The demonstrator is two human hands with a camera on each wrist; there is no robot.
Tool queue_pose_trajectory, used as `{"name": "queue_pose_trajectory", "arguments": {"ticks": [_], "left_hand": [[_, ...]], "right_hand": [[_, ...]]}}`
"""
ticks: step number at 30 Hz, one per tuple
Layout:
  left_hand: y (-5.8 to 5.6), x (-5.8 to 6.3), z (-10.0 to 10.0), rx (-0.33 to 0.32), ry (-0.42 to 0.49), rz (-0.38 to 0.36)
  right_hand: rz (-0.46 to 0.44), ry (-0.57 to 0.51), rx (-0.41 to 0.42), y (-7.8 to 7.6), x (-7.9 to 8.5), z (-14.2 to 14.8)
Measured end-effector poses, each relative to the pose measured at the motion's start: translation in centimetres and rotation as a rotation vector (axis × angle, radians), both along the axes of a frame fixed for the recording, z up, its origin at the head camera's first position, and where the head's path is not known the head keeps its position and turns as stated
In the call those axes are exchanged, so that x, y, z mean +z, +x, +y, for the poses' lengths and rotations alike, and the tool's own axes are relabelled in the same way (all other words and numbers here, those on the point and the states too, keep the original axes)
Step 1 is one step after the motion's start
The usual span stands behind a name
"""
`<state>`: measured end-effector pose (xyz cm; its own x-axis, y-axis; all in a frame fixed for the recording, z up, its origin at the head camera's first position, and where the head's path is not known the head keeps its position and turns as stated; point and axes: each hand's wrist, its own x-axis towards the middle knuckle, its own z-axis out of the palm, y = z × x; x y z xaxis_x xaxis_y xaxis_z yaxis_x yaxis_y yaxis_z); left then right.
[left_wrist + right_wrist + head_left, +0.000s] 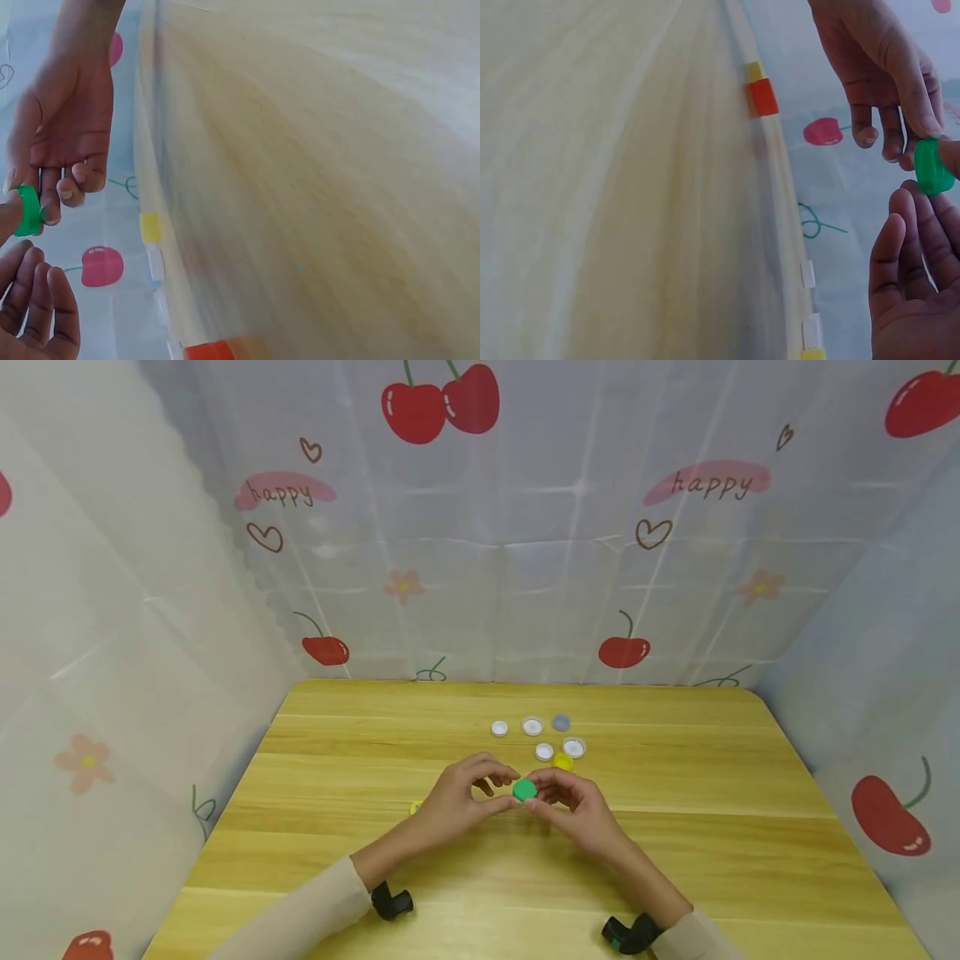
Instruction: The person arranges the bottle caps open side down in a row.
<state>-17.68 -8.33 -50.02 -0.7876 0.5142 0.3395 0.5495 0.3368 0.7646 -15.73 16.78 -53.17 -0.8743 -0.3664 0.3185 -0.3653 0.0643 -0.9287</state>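
A small green bottle cap (524, 790) is held up over the table between both hands. My left hand (467, 793) pinches it with thumb and index finger from the left, its other fingers loosely bent. From the other side my right hand (577, 806) grips the same cap with thumb and fingertips. The left wrist view shows the green cap (28, 211) edge-on, with a thumb against its face. In the right wrist view the cap (932, 166) has fingertips right at its rim above and below.
Beyond the hands lie several white round caps (532, 727), a greyish-purple cap (561, 722) and a yellow cap (563, 762). Another yellow piece (415, 808) is partly hidden by the left wrist. An orange piece (763, 97) shows in the right wrist view. Printed curtains surround the wooden table (337, 735).
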Motion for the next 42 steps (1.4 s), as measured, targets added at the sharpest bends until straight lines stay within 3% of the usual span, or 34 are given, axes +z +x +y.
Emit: {"name": "queue_pose_trajectory", "arguments": {"ticks": [11, 15, 19, 28, 42], "left_hand": [[-0.1, -0.5, -1.4, -0.008, -0.04, 0.096], [-0.2, -0.3, -2.7, 0.005, -0.157, 0.093], [-0.1, 0.0, -3.9, 0.029, -0.321, 0.114], [-0.6, -1.1, -5.4, 0.062, -0.562, 0.136], [-1.0, -2.3, -6.0, 0.062, -0.605, 0.108]], "right_hand": [[0.117, 0.09, -0.019, -0.2, -0.2, -1.0], [0.173, 0.21, -0.028, -0.6, 0.0, -2.0], [0.209, 0.352, 0.013, -1.0, 0.4, -3.4], [0.161, 0.552, 0.088, -2.4, 0.1, -6.4], [0.112, 0.618, 0.111, -3.0, -0.1, -7.4]]}}
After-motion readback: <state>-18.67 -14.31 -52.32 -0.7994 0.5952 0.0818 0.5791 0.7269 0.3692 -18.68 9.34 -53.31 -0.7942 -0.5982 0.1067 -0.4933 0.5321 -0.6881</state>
